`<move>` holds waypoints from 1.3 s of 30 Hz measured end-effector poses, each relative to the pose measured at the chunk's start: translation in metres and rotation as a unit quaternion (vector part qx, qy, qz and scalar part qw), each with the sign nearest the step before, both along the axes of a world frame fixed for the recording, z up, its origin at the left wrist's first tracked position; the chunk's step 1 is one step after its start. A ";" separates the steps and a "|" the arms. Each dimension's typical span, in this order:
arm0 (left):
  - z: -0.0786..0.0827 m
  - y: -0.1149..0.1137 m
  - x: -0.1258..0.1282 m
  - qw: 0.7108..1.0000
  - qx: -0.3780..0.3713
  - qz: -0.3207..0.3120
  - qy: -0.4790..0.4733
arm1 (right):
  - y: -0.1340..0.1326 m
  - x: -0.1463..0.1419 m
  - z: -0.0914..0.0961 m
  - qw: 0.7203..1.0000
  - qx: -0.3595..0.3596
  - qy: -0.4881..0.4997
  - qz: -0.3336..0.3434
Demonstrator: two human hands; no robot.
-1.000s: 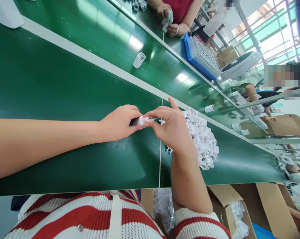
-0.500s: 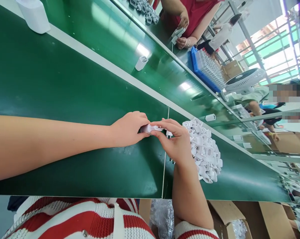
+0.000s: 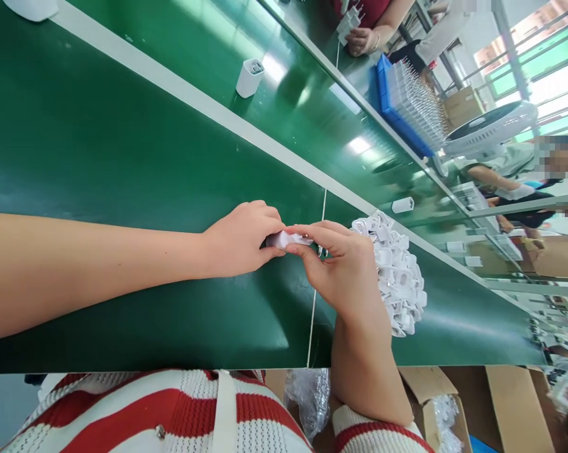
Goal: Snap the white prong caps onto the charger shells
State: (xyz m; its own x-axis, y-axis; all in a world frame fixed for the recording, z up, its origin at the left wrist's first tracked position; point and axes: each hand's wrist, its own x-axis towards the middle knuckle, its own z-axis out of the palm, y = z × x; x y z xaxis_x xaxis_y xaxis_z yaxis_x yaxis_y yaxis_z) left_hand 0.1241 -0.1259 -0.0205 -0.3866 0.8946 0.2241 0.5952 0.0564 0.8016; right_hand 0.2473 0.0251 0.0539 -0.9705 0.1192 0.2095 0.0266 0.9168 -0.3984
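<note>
My left hand (image 3: pixel 243 242) is closed around a white charger housing (image 3: pixel 276 240), most of it hidden by the fingers. From the other side, my right hand (image 3: pixel 343 258) pinches a white plug piece (image 3: pixel 299 238) between thumb and fingers, pressed against the open end of the housing. A bit of metal shows under the right fingertips. Just beyond the right hand lies a heap of white plug pieces (image 3: pixel 401 277), partly covered by that hand. Loose plug pins (image 3: pixel 322 251) poke out behind the right fingers.
A green conveyor belt (image 3: pixel 307 119) runs diagonally behind a pale rail, carrying upright and lying white housings (image 3: pixel 250 78). Across it, a co-worker's hand (image 3: pixel 360 41) holds a plug part near a blue tray (image 3: pixel 399 107) of pins. Cardboard boxes (image 3: pixel 510 402) stand below the table edge.
The view has shifted slightly. The near housing on the belt has moved left. My hands keep hold of both pieces; my right wrist has turned a little outward to the right.
</note>
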 end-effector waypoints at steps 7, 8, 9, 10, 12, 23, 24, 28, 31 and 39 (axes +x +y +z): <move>-0.004 0.001 0.003 1.000 0.023 0.000 0.000 | 0.006 0.001 -0.019 0.996 -0.078 0.041 -0.001; -0.002 0.002 0.003 1.000 0.018 -0.001 -0.001 | 0.009 0.002 -0.020 0.995 -0.092 0.042 0.000; 0.000 0.003 0.002 1.000 0.008 0.000 -0.007 | 0.011 0.003 -0.020 0.994 -0.104 0.036 0.002; 0.003 0.004 -0.001 1.000 -0.007 0.008 -0.014 | 0.015 0.005 -0.019 0.994 -0.110 0.027 0.000; 0.010 0.010 -0.016 0.998 -0.033 0.046 -0.017 | 0.026 0.011 -0.014 0.996 -0.082 0.006 -0.028; 0.033 0.075 -0.179 0.909 -0.107 0.357 0.189 | 0.071 0.014 -0.018 0.950 0.081 -0.233 -0.192; 0.033 0.074 -0.184 0.903 -0.108 0.364 0.201 | 0.073 0.013 -0.020 0.957 0.058 -0.212 -0.189; 0.033 0.049 -0.193 0.869 -0.046 0.447 0.206 | 0.078 0.012 -0.026 0.976 -0.098 -0.065 -0.181; 0.040 0.025 -0.204 0.870 -0.013 0.472 0.142 | 0.073 0.010 -0.023 0.951 -0.267 -0.008 -0.155; 0.050 -0.004 -0.137 0.910 0.010 0.402 0.101 | 0.055 0.010 -0.008 0.837 -0.546 -0.036 -0.023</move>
